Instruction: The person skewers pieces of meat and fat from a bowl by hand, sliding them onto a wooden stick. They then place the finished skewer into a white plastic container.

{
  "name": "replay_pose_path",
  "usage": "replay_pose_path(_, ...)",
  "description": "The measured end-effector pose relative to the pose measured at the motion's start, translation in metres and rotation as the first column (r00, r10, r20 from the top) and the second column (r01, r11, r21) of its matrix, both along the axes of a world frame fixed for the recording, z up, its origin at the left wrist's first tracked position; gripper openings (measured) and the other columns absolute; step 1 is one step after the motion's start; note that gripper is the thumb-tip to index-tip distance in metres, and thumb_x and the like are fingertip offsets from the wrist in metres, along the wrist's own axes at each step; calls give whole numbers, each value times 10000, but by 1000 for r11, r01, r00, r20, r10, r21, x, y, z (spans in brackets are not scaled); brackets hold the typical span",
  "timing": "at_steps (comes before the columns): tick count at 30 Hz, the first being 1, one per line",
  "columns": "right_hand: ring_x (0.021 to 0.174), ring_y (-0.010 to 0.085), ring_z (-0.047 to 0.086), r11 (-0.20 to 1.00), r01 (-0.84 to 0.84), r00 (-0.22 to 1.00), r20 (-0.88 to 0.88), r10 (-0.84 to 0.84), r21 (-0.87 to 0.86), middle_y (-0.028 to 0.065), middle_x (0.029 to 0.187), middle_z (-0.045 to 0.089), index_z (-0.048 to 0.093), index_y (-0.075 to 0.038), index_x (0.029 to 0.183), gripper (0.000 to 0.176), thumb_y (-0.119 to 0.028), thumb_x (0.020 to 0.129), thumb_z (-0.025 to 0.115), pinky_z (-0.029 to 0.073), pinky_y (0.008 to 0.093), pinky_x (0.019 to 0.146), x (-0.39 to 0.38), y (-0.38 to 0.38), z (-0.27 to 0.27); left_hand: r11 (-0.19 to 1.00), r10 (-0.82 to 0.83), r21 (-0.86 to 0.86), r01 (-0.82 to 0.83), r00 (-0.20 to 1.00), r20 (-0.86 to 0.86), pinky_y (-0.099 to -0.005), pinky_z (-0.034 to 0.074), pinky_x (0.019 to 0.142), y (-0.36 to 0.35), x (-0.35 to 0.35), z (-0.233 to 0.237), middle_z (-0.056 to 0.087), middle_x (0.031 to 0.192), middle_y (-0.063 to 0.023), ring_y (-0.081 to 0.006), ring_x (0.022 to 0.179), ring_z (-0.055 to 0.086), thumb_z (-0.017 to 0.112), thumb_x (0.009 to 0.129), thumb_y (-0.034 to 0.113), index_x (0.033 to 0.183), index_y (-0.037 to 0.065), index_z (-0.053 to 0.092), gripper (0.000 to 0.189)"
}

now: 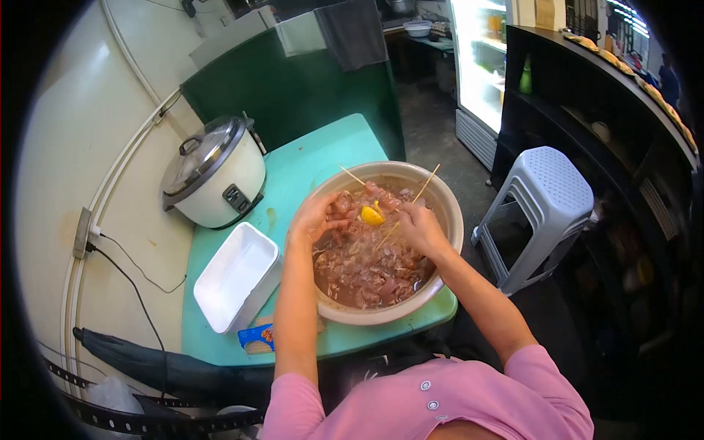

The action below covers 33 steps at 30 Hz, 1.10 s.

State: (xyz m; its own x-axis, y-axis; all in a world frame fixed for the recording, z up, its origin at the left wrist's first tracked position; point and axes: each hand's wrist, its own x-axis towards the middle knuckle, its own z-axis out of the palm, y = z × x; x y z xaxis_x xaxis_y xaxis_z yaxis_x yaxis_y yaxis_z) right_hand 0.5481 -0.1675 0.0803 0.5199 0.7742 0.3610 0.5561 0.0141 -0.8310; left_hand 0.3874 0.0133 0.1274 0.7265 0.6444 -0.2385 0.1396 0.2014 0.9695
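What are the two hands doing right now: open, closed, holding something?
Left hand: closed on meat pieces, over the bowl.
Right hand: closed on a bamboo skewer.

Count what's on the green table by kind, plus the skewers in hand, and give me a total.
Rice cooker: 1
White foam tray: 1
Bowl of meat: 1
Blue packet: 1
Wooden skewers: 2
Total: 6
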Motion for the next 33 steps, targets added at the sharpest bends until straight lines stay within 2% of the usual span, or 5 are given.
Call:
replay_pose_path(6,824,394,625,993,6,998,-62,-13,-119,264,857,627,628,-1,970,226,-117,835,489,470,479,753,-1,-1,3,885,109,454,-106,994,20,-285,499,556,0,26,-44,657,775,-97,-156,654,615,508,792,-31,947,-34,651,211)
replay_pose_path(8,792,424,613,1000,24,999,-32,-24,-6,285,805,615,628,15,946,265,-160,833,464,464,500,753,-5,0,-1,680,171,732,-42,980,-102,-329,500,606,-4,31,-48,650,804,-117,-221,688,622,526,776,-43,895,-21,676,193)
replay_pose_path(10,799,425,608,998,39,999,-22,-40,-47,275,821,619,628,6,948,260,-163,840,463,458,496,753,-3,-1,1,145,285,988,-61,958,18,-390,481,745,-19,30,-38,637,847,-158,-333,779,615,560,775,4,930,37,685,202)
replay_pose_path(24,818,414,616,993,40,998,-40,-45,-108,270,846,629,632,-7,984,289,-192,843,461,467,492,758,-3,-3,4,674,177,724,-145,984,32,-342,496,784,-13,35,-51,664,968,-167,-236,878,644,549,775,2,977,-24,663,233)
replay_pose_path(33,762,426,629,998,65,995,-78,-67,-26,287,796,623,656,17,852,269,-187,801,488,490,510,684,-3,2,-4,393,65,916,78,991,-113,-373,485,800,-48,39,-21,643,970,-196,-310,882,630,590,729,-41,1081,-15,611,354)
